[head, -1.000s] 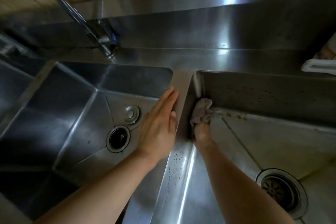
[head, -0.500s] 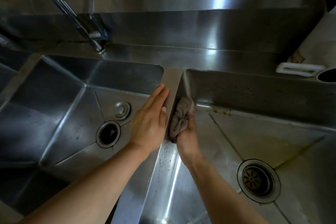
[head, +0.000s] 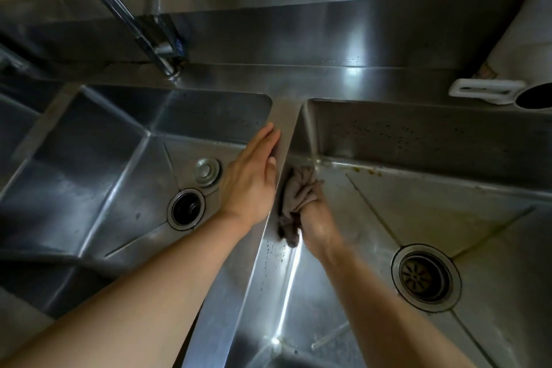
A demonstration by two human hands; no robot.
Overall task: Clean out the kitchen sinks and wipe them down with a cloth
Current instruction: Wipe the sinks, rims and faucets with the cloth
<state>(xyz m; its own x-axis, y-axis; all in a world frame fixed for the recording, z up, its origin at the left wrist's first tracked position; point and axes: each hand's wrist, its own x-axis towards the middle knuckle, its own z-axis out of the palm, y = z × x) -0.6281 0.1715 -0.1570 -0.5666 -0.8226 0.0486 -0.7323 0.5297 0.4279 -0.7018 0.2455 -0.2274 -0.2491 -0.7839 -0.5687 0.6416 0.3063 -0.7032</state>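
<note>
Right hand [head: 318, 222]: inside right sink, fingers curled round a bunched cloth, gripping it; back of hand faces camera, slightly blurred.
Cloth [head: 298, 197]: grey-brown, crumpled; pressed against the right sink's left wall, just below the divider; lower end hangs down beside the wrist.
Left hand [head: 251, 179]: fingers straight and together, holding nothing; lies flat along the left edge of the divider, fingertips pointing to the back wall. Thumb mostly hidden.
Divider [head: 283, 122]: narrow steel strip btwn both sinks; dark specks on its near part.
Right sink [head: 418, 140]: steel; back wall speckled w/ dark spots; brownish residue along the back floor seam; floor dull and stained.
Right drain [head: 425, 278]: round strainer w/ spokes, set in floor, well apart from cloth.
Left sink [head: 89, 158]: steel, looks cleaner; dark open drain hole [head: 185, 208] in floor.
Drain plug [head: 207, 172]: round metal, lying on left sink floor just beside the hole, near left hand.
Tap [head: 125, 12]: chrome pipe, rises from ledge behind left sink.
White plastic piece [head: 487, 92]: on rear ledge at far right; what it is, cannot tell.
</note>
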